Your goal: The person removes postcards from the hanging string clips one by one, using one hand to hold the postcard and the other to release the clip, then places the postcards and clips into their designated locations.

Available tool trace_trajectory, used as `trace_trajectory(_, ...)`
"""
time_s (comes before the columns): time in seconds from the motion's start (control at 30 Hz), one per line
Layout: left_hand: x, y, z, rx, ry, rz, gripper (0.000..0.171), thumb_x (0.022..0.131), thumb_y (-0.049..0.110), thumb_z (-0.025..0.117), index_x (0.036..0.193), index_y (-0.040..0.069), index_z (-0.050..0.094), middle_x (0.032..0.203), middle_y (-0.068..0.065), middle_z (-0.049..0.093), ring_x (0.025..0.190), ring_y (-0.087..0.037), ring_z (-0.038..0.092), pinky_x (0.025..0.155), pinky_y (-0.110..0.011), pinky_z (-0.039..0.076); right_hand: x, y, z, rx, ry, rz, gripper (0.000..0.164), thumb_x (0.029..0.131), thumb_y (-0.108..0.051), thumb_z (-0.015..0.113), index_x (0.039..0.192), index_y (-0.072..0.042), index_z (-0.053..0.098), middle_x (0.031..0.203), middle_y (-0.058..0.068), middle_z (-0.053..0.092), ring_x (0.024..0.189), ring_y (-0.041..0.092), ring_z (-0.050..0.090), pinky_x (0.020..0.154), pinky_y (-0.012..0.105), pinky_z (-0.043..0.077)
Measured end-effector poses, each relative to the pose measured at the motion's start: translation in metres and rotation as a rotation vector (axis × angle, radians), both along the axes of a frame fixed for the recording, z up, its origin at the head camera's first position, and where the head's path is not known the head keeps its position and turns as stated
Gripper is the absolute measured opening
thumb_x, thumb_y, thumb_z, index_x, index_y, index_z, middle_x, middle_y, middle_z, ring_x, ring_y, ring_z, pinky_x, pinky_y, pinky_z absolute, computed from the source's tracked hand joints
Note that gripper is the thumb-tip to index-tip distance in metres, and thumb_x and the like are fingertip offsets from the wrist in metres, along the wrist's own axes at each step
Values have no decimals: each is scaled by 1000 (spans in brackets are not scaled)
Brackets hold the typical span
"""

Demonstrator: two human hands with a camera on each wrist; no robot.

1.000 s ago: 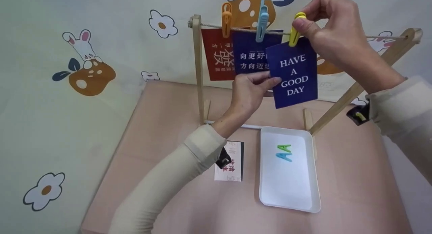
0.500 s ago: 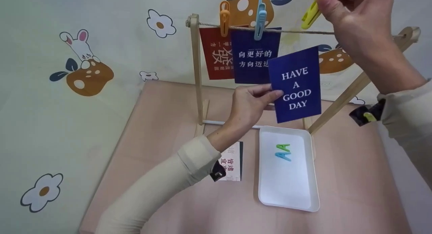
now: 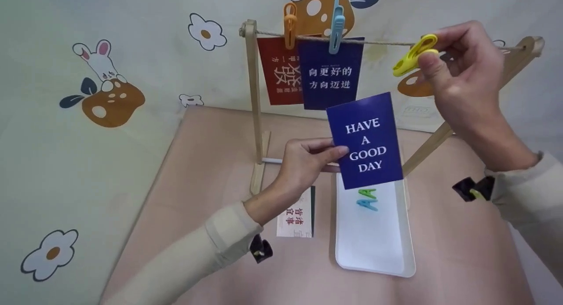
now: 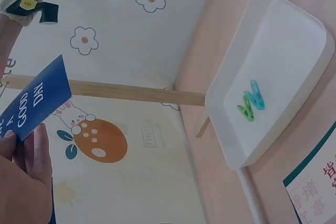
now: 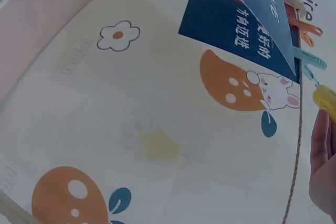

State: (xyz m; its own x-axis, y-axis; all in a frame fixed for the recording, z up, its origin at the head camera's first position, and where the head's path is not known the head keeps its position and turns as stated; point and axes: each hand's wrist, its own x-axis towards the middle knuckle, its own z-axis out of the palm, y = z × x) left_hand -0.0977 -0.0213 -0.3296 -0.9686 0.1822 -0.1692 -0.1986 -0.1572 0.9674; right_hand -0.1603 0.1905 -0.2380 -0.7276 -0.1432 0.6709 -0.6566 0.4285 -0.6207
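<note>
My left hand (image 3: 303, 168) pinches the left edge of a blue card (image 3: 367, 142) printed "HAVE A GOOD DAY", held tilted in front of the rack. In my right hand (image 3: 470, 72) a yellow clothespin (image 3: 413, 56) is pinched between thumb and fingers, off the card and overlapping the rope (image 3: 382, 43) in the head view. On that rope hang a red card (image 3: 281, 72) under an orange clothespin (image 3: 290, 26) and another blue card (image 3: 330, 76) under a light blue clothespin (image 3: 337, 28).
Wooden posts (image 3: 253, 94) hold up the rope. A white tray (image 3: 374, 252) with a green clothespin (image 4: 245, 109) and a blue clothespin (image 4: 256, 95) sits on the table (image 3: 211, 164). Beside it, partly behind my left wrist, lie cards, a white one (image 3: 297, 219) on top.
The yellow clothespin came off the blue card, rose to the right with my right hand, then lowered. My left hand brought the card down and slightly left, away from the rope.
</note>
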Motion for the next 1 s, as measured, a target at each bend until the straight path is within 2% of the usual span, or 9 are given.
trace_trajectory(0.1, -2, -5, -16, 3, 4, -3, 27, 79, 13, 69, 105, 7, 68, 98, -9, 71, 84, -19, 70, 71, -30, 57, 6, 2, -12, -101, -15, 37, 27, 85, -3, 60, 109, 6, 50, 100, 4, 58, 88, 19, 62, 74, 17, 53)
trace_trajectory(0.27, 0, -15, -30, -6, 1, -9, 27, 79, 15, 70, 105, 8, 68, 98, -9, 71, 83, -20, 70, 69, -32, 57, 17, 4, -27, -232, -40, 110, 32, 83, 2, 62, 110, 11, 49, 101, 15, 58, 83, 23, 60, 71, 19, 52)
trace_trajectory(0.37, 3, -21, -38, -2, 4, -11, 30, 79, 17, 70, 107, 8, 67, 100, -9, 70, 85, -21, 69, 68, -34, 57, 25, 6, -38, -248, -62, 120, 35, 84, 2, 61, 115, 11, 47, 105, 18, 56, 90, 26, 58, 74, 20, 51)
trace_trajectory(0.47, 7, -28, -49, 15, -11, 1, 34, 78, 20, 71, 109, 6, 66, 101, -11, 70, 86, -21, 69, 68, -35, 57, 34, 9, -50, -238, -94, 99, 38, 85, 2, 60, 119, 9, 45, 110, 16, 54, 99, 27, 55, 84, 20, 50)
trace_trajectory(0.6, 14, -36, -66, 31, -45, 35, 37, 77, 19, 73, 108, 2, 66, 99, -14, 70, 85, -22, 69, 68, -37, 57, 41, 12, -67, -263, -110, 96, 40, 83, 5, 61, 119, 9, 46, 111, 14, 54, 102, 25, 57, 93, 22, 47)
trace_trajectory(0.7, 20, -41, -76, 32, -61, 51, 37, 76, 18, 73, 108, 0, 65, 99, -15, 69, 84, -22, 69, 67, -38, 57, 42, 14, -80, -326, -117, 136, 41, 79, 12, 61, 116, 12, 47, 110, 17, 54, 100, 26, 60, 92, 23, 49)
trace_trajectory(0.77, 23, -43, -81, 35, -73, 51, 37, 76, 17, 74, 107, -1, 66, 98, -16, 70, 84, -22, 69, 66, -39, 57, 43, 16, -88, -330, -136, 128, 42, 76, 15, 62, 115, 12, 47, 110, 18, 54, 100, 25, 61, 90, 23, 50)
trace_trajectory(0.93, 32, -44, -92, 14, -90, -10, 35, 77, 19, 73, 105, -1, 66, 96, -15, 70, 84, -22, 69, 65, -37, 57, 49, 20, -105, -340, -212, 99, 46, 74, 16, 64, 116, 14, 46, 110, 16, 53, 98, 20, 63, 86, 20, 50)
trace_trajectory(1.0, 36, -44, -98, -6, -92, -30, 34, 77, 19, 72, 105, 0, 67, 95, -14, 70, 83, -21, 69, 65, -36, 57, 50, 22, -113, -364, -232, 116, 47, 74, 16, 63, 117, 15, 45, 109, 16, 53, 96, 19, 63, 84, 20, 51)
